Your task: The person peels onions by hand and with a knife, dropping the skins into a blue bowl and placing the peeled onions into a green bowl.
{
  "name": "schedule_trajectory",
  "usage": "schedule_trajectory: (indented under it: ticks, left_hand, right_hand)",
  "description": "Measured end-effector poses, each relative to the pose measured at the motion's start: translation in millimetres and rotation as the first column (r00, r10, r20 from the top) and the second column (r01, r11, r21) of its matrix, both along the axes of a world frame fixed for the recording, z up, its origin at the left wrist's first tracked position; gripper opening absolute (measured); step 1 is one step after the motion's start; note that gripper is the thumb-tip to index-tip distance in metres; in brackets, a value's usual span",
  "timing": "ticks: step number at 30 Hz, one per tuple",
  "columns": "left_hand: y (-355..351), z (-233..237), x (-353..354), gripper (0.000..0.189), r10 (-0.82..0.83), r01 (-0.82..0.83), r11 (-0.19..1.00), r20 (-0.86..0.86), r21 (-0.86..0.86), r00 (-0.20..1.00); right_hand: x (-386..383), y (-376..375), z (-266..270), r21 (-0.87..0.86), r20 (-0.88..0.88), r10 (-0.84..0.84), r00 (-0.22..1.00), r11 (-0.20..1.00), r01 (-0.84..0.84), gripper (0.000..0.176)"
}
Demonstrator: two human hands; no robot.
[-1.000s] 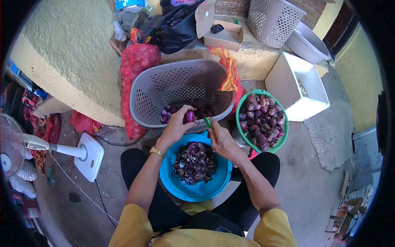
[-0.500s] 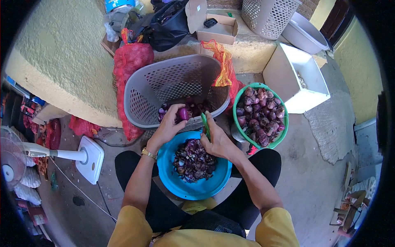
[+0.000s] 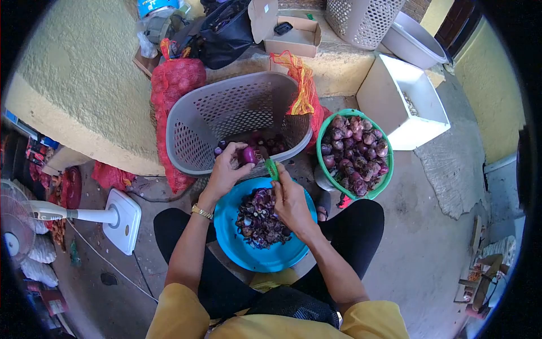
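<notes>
1. Onion (image 3: 249,155) is in my left hand (image 3: 228,169), thumb and fingers closed round it, at the near rim of the grey basket (image 3: 195,124).
2. My right hand (image 3: 293,206) is closed on a green-handled tool (image 3: 271,169). Tip's hard to make out; can't tell if it touches the onion.
3. Basket contents: more onions, part hidden by my left hand and shadow. Can't count them.
4. Blue basin (image 3: 228,253) sits below both hands, dark scraps inside; right hand hides some.
5. Green tub (image 3: 386,182), right of basin, full of onions. Support underneath mostly hidden.
6. Floor (image 3: 406,248): grey, worn, rough patch at right.
7. Room: cream wall (image 3: 90,73) upper left, red net sack (image 3: 178,79) beside the basket, white box (image 3: 420,133) past the tub.
8. Fan (image 3: 17,226) cut off at left; frame corners black.
</notes>
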State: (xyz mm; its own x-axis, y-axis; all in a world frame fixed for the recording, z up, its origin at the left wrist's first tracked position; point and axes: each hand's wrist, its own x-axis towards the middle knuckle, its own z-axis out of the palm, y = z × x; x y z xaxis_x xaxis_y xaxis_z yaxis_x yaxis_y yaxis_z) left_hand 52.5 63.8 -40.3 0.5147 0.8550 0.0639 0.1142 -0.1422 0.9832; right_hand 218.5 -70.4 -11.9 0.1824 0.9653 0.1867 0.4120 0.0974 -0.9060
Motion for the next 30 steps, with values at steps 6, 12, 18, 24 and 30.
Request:
schedule_trajectory:
  ticks: [6, 12, 18, 24, 30]
  left_hand:
    - [-5.4, -2.4, 0.2, 0.047, 0.049, -0.045, 0.995, -0.037, 0.085, 0.998]
    - [-9.0, -1.8, 2.6, 0.046, 0.129, -0.120, 0.987, -0.091, 0.102, 0.987]
    - [-6.7, -11.0, 1.7, 0.043, 0.121, -0.122, 0.991, 0.016, 0.054, 0.993]
    - [-3.6, -14.6, -0.2, 0.042, 0.128, -0.130, 0.989, 0.032, 0.068, 0.991]
    - [-5.2, -11.5, 0.5, 0.040, 0.134, -0.135, 0.990, 0.020, 0.048, 0.991]
  right_hand:
    - [-0.2, 1.7, 1.1, 0.020, 0.057, -0.083, 0.995, 0.996, 0.082, 0.052]
    - [-10.0, 1.1, -7.6, 0.038, 0.109, -0.118, 0.987, 0.993, 0.114, 0.053]
    - [-14.6, 0.0, -12.1, 0.088, 0.185, -0.138, 0.973, 0.988, 0.124, 0.057]
    - [-17.3, 0.7, -13.2, 0.099, 0.182, -0.112, 0.977, 0.991, 0.095, 0.058]
    - [-18.8, 0.2, -12.8, 0.053, 0.221, -0.103, 0.970, 0.994, 0.094, 0.056]
